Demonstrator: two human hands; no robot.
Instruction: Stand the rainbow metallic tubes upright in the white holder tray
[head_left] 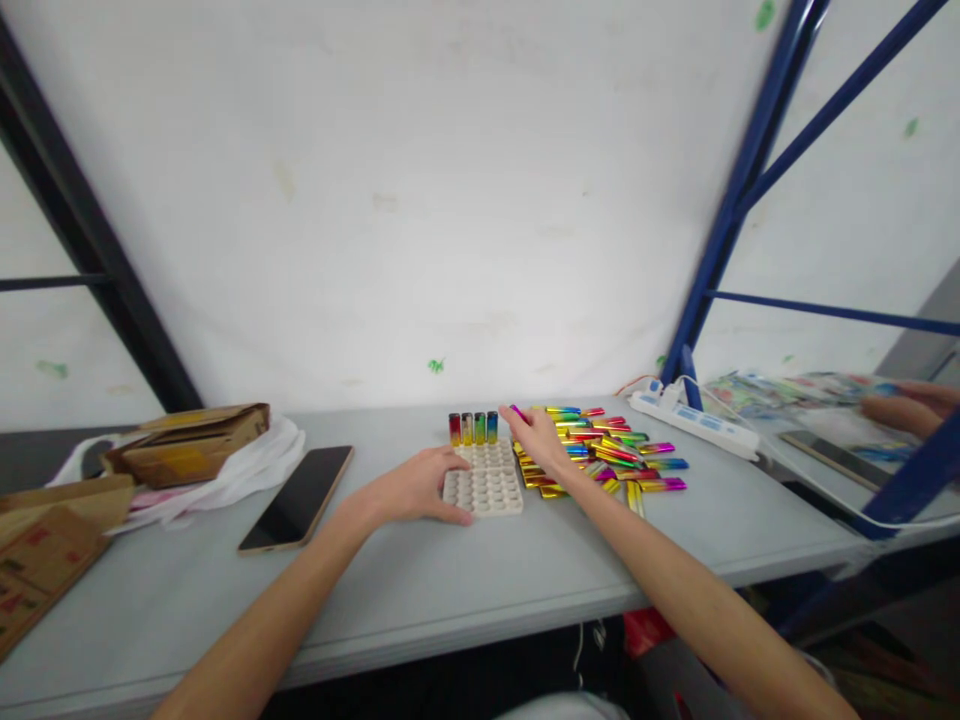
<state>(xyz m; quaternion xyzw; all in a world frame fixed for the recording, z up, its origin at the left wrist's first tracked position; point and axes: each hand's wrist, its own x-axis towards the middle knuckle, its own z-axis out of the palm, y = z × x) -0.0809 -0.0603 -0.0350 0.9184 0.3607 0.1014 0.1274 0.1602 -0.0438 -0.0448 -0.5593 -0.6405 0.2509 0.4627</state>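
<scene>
At the left of the frame, a brown box [195, 450] sits on the gray surface [420, 575], and then comes a black phone [300, 500]. In the middle, the left hand [420, 485] holds the left side of a white tray [489, 490], with four shiny tubes [480, 430] standing along its back. Next, the right hand [541, 440] pinches a purple tube [517, 412] beside a bright pile [615, 447], left of a white power strip [701, 423].

One head-worn cam, facing forward and kinda down, pretty close over the desk [420, 570], wall [465, 200] straight ahead.
</scene>
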